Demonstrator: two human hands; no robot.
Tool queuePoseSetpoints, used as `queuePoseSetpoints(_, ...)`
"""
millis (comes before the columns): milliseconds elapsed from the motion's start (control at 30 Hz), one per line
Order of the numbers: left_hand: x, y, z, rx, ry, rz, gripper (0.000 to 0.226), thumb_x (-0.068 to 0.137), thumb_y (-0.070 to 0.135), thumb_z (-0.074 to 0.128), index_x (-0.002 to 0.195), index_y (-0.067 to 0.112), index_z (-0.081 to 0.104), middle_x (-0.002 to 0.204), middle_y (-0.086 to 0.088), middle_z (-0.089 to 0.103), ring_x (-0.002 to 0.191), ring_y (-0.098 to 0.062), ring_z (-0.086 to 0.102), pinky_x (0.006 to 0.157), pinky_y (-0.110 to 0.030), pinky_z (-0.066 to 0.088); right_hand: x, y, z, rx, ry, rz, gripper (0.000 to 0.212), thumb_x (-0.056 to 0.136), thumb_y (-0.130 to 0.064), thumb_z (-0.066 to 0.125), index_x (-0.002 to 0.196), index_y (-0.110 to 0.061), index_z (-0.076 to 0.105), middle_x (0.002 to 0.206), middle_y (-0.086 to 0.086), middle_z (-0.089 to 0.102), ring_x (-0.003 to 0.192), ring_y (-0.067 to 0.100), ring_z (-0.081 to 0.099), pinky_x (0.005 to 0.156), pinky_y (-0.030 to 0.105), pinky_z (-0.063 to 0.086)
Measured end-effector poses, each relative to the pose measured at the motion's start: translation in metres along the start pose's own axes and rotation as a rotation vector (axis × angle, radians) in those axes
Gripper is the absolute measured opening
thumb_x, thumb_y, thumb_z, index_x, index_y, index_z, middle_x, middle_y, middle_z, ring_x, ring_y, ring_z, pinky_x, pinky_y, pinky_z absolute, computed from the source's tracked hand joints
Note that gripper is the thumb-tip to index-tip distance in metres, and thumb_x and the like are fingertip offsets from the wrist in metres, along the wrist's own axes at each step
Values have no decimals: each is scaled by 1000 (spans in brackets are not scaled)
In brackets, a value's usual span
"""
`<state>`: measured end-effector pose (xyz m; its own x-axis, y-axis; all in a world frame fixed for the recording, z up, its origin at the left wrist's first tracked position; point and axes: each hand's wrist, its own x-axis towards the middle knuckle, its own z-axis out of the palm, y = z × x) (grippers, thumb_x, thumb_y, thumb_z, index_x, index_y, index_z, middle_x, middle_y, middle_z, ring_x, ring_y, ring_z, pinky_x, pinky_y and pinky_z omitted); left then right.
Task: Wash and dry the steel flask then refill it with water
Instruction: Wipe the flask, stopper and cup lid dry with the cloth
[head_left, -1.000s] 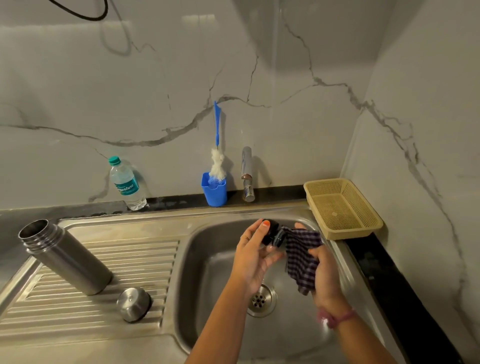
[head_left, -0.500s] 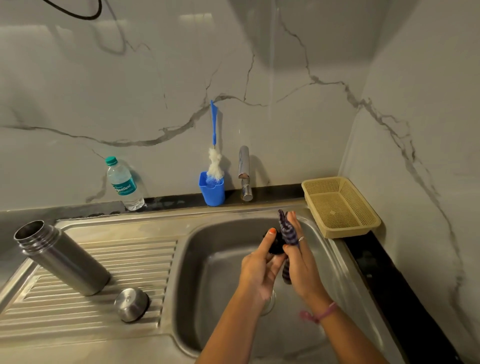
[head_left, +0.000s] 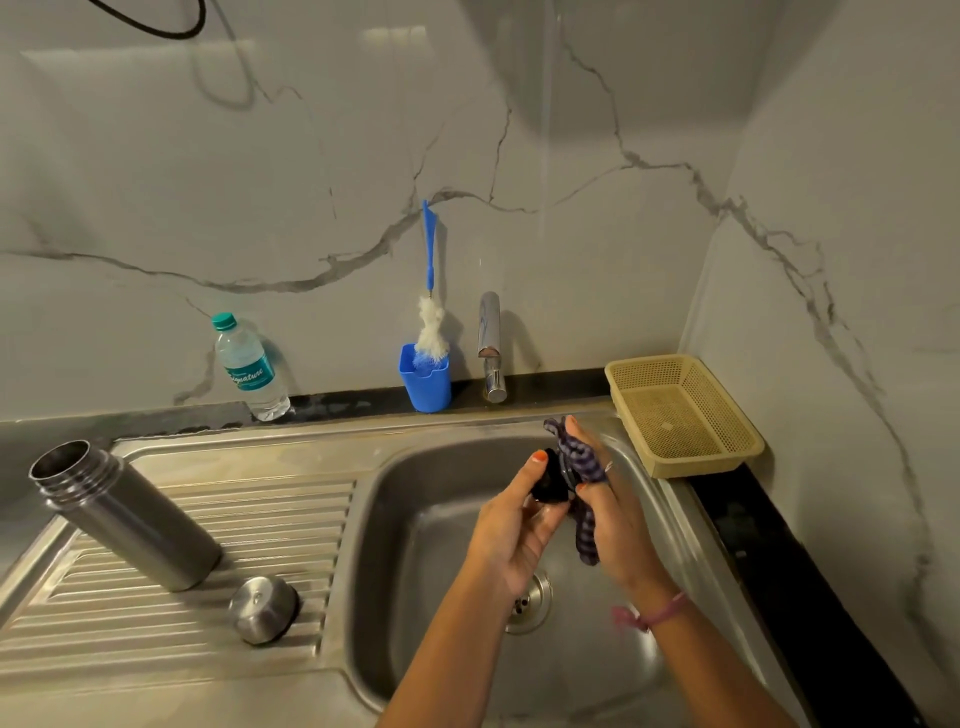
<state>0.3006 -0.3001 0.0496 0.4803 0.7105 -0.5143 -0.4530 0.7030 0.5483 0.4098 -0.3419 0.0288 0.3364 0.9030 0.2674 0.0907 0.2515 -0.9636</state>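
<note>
Bunching the cloth (head_left: 581, 470) tighter than 1 second ago, the right hand (head_left: 613, 514) presses it against the black stopper (head_left: 550, 486) pinched in the left hand (head_left: 511, 530) — drying is underway. The flask (head_left: 124, 514) lies open on the draining surface (head_left: 291, 525) beside its cap (head_left: 263, 608) — refilling remains.

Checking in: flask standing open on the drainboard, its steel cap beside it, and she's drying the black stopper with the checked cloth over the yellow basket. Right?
Not quite. The head view shows the left hand holding the black stopper and the right hand working the checked cloth over the sink basin, not the yellow basket, which sits to the right. The rest holds.
</note>
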Motion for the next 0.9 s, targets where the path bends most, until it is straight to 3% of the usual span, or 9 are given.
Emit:
queuePoseSetpoints(200,3,6,1,-4,12,68,37,77,28,77,103,2,76,103,-15,75,94,-22,72,86,-31,60,-1,-3,-2,-433,-148,-267,63,84,4,45,144,-13,39,154,-4,33,145,11,22,117,24,20)
queuePoseSetpoints(267,2,6,-1,-32,18,51,35,79,26,77,103,1,74,104,-16,75,92,-22,71,80,-30,61,-8,4,-3,-375,-130,-258,60,86,0,43,144,-13,39,153,-3,34,144,12,24,117,26,22)
queuePoseSetpoints(400,0,-1,-2,-23,31,-19,45,75,25,81,109,-4,71,116,-25,69,94,-26,70,62,-25,61,1,2,-7,39,-16,19,53,85,-10,40,135,-21,51,134,-6,57,128,11,50,108,34,41)
queuePoseSetpoints(533,4,-1,-3,8,60,10,46,75,30,81,110,1,73,115,-21,71,113,-28,67,79,-28,61,10,-9,-4,-160,-16,-87,50,81,-10,41,127,-17,59,124,2,56,119,11,53,100,24,45)
queuePoseSetpoints(700,6,5,-1,6,111,35,41,78,34,80,106,5,74,100,-12,77,98,-20,72,76,-26,58,6,-7,-16,-506,-106,-336,42,87,-3,56,129,-4,55,124,3,57,120,-4,48,100,8,34)
queuePoseSetpoints(800,11,7,-5,-27,157,55,46,70,34,83,104,4,73,99,-13,77,100,-22,71,79,-28,59,2,4,-22,-469,-247,-266,47,89,-5,56,135,-13,48,135,-2,52,128,2,45,106,15,35)
queuePoseSetpoints(900,16,4,-9,-5,185,61,49,69,36,85,103,3,73,104,-14,75,107,-24,69,92,-32,57,2,12,-30,-520,-253,-184,50,87,1,53,130,-24,46,134,-12,51,125,3,50,105,16,37)
